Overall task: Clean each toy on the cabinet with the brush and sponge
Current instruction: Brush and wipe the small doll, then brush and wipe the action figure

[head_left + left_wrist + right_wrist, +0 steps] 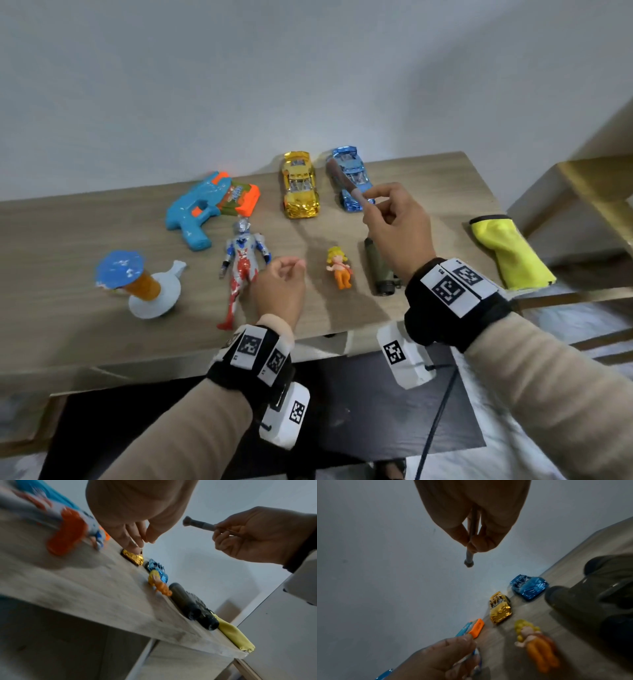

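so the right hand (399, 226) is pinching a small brush (344, 180) by the thin handle, bristle end up in the air over the blue car (349, 171), not touching any toy as far as i can tell. left hand (279, 287) is loosely curled with nothing in it, hovering just beside the robot figure (241, 263). everything else is lying on the counter (428, 178): gold car (299, 185), blue water gun (202, 210), little blonde doll (339, 267), a dark binocular-looking toy (378, 270) and a blue-topped white thing (144, 286) at the left. the yellow cloth or sponge (507, 253) sits untouched at the far right. honestly can't tell from this which toys are already clean, nothing looks wet or moved aside, so my guess is most of the job is left, sponge pass included.
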